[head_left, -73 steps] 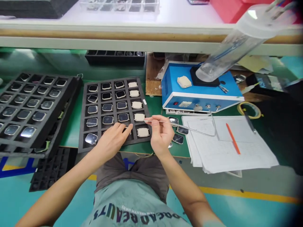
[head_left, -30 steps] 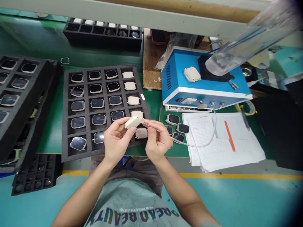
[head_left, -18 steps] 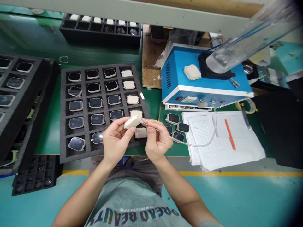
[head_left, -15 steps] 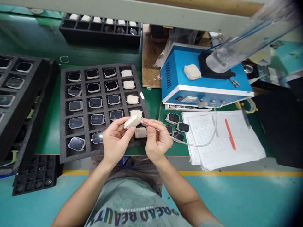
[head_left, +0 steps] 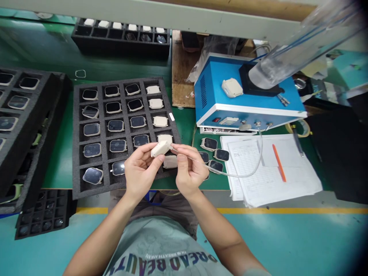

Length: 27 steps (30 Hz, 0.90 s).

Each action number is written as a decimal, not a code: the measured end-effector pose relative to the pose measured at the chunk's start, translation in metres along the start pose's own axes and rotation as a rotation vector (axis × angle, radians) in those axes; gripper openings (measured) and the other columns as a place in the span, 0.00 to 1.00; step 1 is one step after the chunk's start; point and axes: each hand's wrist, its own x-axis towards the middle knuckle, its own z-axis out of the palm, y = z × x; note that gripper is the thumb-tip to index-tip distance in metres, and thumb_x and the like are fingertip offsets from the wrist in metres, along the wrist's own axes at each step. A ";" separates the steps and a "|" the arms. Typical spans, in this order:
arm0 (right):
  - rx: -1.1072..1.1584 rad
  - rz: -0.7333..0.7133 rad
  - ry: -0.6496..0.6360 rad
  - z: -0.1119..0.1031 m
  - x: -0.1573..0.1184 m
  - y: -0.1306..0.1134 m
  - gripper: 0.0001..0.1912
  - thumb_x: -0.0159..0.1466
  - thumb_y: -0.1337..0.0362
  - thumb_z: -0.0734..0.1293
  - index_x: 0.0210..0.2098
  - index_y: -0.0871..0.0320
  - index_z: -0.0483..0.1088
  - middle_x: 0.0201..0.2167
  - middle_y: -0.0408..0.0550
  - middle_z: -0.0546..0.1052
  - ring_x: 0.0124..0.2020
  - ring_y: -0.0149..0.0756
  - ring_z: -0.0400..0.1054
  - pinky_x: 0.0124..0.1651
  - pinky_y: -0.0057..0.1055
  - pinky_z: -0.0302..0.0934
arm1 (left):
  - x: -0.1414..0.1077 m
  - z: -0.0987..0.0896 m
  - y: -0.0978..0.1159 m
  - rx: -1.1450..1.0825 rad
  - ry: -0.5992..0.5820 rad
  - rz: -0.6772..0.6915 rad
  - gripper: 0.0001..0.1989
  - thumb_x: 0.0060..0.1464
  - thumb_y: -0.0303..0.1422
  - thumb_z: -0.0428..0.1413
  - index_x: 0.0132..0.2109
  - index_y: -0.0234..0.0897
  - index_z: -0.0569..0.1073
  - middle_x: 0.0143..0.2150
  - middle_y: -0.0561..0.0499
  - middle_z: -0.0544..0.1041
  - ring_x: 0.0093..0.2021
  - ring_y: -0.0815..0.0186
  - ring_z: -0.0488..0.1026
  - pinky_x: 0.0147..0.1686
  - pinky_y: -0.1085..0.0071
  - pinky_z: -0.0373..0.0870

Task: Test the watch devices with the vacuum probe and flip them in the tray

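My left hand [head_left: 143, 166] is closed on a cream smartwatch case [head_left: 160, 148], tilted on edge above the front right of a black foam tray [head_left: 75, 153]. From the right, my right hand [head_left: 190, 166] pinches the end of a clear thin tube [head_left: 230, 175]. Its tip meets the right side of the watch case, or comes very close to it; contact is too small to tell. The tube runs back to a blue machine [head_left: 218, 111]. Watches fill the tray's compartments, most with dark screens up, while the right column shows pale cases.
Several loose watches [head_left: 221, 155] lie right of my hands beside paper sheets [head_left: 258, 184] with an orange pen [head_left: 278, 162]. Another cream watch case [head_left: 232, 87] rests on the machine. Stacked foam trays [head_left: 43, 99] stand at left, and one more tray [head_left: 120, 44] at the back.
Almost nothing differs. My right hand has shifted very slightly to the left, and the watch case stays in my left hand.
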 end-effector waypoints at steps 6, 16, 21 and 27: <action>0.034 0.007 0.013 0.001 0.000 0.000 0.10 0.72 0.67 0.66 0.47 0.49 0.78 0.45 0.49 0.83 0.48 0.43 0.81 0.50 0.48 0.81 | 0.000 0.000 0.000 -0.023 0.010 0.023 0.17 0.52 0.34 0.71 0.48 0.36 0.81 0.45 0.44 0.87 0.44 0.59 0.86 0.45 0.69 0.84; 0.081 -0.005 0.020 0.005 0.004 0.002 0.10 0.72 0.68 0.66 0.47 0.51 0.79 0.45 0.50 0.84 0.47 0.41 0.81 0.50 0.43 0.81 | 0.004 -0.001 0.005 -0.016 0.022 0.029 0.18 0.49 0.33 0.73 0.47 0.34 0.82 0.45 0.43 0.88 0.44 0.59 0.87 0.46 0.73 0.82; 0.118 -0.026 0.024 0.008 0.011 0.001 0.11 0.72 0.68 0.66 0.47 0.51 0.79 0.44 0.50 0.84 0.46 0.39 0.81 0.49 0.40 0.80 | 0.008 -0.001 0.002 0.019 0.057 0.037 0.19 0.47 0.35 0.74 0.47 0.35 0.82 0.45 0.43 0.88 0.44 0.59 0.87 0.48 0.72 0.82; 0.142 -0.032 0.035 0.010 0.015 -0.001 0.10 0.72 0.69 0.66 0.46 0.52 0.80 0.44 0.51 0.84 0.46 0.40 0.80 0.49 0.40 0.79 | 0.010 -0.002 0.001 0.051 0.098 0.027 0.21 0.46 0.36 0.75 0.46 0.35 0.82 0.44 0.44 0.88 0.44 0.59 0.87 0.47 0.73 0.82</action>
